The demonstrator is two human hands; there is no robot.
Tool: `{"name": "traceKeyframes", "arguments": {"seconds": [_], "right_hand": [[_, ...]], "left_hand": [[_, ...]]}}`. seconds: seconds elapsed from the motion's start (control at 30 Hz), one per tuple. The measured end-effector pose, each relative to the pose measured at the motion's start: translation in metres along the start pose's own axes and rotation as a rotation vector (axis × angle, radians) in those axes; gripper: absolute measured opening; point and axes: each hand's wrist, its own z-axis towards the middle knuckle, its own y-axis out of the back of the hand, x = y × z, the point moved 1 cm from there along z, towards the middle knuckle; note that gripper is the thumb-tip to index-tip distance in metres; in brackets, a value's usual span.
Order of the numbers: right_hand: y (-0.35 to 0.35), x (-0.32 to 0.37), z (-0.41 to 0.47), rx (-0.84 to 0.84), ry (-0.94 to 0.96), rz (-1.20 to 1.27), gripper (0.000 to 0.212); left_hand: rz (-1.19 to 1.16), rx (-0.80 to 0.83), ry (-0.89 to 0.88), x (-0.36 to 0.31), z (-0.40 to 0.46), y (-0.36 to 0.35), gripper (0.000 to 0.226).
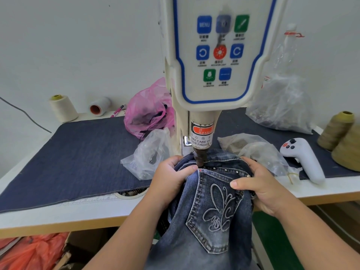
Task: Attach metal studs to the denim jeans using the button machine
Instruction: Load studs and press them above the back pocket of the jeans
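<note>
The blue denim jeans (210,236) lie under the button machine (212,75), back pocket with embroidered butterfly facing up. The machine's dark punch tip (200,159) is down at the left corner of the pocket's top edge. A row of small metal studs (224,169) runs along that edge to the right of the tip. My left hand (171,176) grips the bunched denim left of the punch, thumb close to the tip. My right hand (255,184) holds the jeans at the pocket's right side, thumb on top of the fabric.
A dark denim mat (68,158) covers the table. Clear plastic bags (150,154) of parts lie on both sides of the machine, a pink bag (148,112) behind. Thread cones (62,108) stand at the back left and far right (339,129). A white handheld controller (303,158) lies at right.
</note>
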Motion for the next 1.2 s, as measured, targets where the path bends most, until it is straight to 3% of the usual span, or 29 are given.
{"name": "traceKeyframes", "arguments": {"seconds": [0.83,1.2], "right_hand": [[-0.0009,0.0012,-0.0003,-0.007,0.012,-0.016,0.049],[0.0000,0.0023,-0.0033,-0.026,0.000,-0.033,0.063]], "left_hand": [[-0.041,0.020,0.011,-0.0005,-0.0010,0.0004,0.029],[-0.047,0.026,0.013,-0.0003,-0.0009,0.0005,0.027]]}}
